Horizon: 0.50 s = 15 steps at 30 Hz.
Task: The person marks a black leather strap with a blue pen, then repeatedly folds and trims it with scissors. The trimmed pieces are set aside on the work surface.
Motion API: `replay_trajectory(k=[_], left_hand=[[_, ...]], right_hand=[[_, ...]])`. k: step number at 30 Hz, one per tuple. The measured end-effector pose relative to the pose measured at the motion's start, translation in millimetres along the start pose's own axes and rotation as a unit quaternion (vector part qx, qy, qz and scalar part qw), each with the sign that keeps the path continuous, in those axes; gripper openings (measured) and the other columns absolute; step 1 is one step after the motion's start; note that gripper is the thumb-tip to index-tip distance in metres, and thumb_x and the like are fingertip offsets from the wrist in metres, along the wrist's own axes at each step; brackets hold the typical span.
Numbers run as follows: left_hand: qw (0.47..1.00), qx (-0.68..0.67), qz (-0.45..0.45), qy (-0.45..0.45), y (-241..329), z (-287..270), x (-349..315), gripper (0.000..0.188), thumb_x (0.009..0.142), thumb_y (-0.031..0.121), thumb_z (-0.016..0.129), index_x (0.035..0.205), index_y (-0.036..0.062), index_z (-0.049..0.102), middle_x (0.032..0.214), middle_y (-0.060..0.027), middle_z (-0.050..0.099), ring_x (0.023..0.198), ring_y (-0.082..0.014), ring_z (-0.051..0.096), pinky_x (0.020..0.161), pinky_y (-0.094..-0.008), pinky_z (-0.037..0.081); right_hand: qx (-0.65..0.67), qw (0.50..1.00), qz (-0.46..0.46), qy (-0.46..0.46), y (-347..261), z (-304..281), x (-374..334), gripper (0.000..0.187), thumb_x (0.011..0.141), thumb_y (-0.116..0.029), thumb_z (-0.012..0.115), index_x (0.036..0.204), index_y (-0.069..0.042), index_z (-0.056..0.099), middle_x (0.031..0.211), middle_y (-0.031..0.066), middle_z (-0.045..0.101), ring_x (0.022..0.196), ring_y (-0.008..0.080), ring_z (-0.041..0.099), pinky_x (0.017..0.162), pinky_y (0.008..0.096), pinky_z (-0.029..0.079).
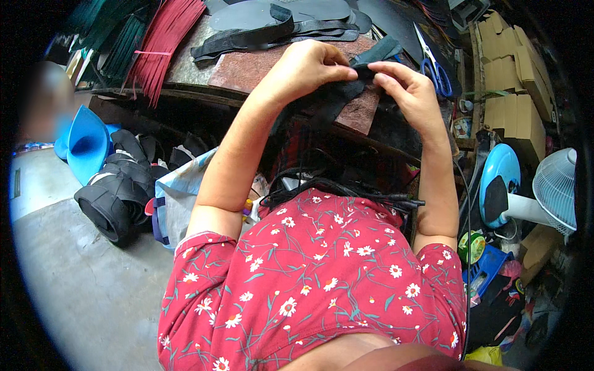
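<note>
Over the near edge of the worktable, both hands pinch a black fabric strip [339, 102]. My left hand [315, 67] is closed, thumb against fingers, on one part of it. My right hand [408, 93] grips it a short way to the right, between thumb and fingertips. Part of the strip hangs below the fingers. Behind the hands lies a dark greenish strip [385, 48], and I cannot tell whether it joins the held one. More black strips [247, 40] are heaped to the left. Scissors with blue handles [436, 75] lie right of my right hand.
A reddish mottled board [238, 69] lies on the table, with grey sole-shaped pieces [309, 9] behind. Red strips [164, 46] hang over the table's left edge. Black rolls [108, 204] and a bag [185, 191] stand on the floor. A fan [554, 191] and cardboard boxes [516, 117] are at right.
</note>
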<state>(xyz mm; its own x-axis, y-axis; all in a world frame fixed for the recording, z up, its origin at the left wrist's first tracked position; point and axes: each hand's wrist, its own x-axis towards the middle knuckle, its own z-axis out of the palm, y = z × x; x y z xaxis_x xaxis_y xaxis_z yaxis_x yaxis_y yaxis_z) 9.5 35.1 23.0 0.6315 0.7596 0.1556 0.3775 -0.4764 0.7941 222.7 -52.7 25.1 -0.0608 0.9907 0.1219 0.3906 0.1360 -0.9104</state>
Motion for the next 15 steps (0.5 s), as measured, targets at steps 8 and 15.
replay_trajectory(k=[8,15], left_hand=[[0.937,-0.325,-0.087,0.098,-10.4,-26.8,3.2,0.022,0.091,0.017,0.063,0.102,-0.0021,0.066,0.088,-0.0041,0.067,0.077,-0.0089,0.062,0.072,-0.0229,0.05],[0.87,-0.479,-0.114,0.03,9.0,1.9,-17.5,0.017,0.092,0.016,0.062,0.098,0.0,0.062,0.082,-0.0002,0.063,0.07,-0.003,0.058,0.063,-0.018,0.048]], right_hand=[[-0.076,0.986,-0.121,0.086,-4.0,9.7,32.4,0.02,0.094,-0.015,0.059,0.102,0.001,0.067,0.1,0.0056,0.068,0.094,0.0103,0.06,0.082,0.0253,0.047],[0.159,0.987,-0.015,-0.023,-3.8,23.2,42.0,0.012,0.091,-0.015,0.064,0.094,-0.003,0.067,0.083,-0.0017,0.063,0.071,0.0038,0.049,0.064,0.0199,0.04]])
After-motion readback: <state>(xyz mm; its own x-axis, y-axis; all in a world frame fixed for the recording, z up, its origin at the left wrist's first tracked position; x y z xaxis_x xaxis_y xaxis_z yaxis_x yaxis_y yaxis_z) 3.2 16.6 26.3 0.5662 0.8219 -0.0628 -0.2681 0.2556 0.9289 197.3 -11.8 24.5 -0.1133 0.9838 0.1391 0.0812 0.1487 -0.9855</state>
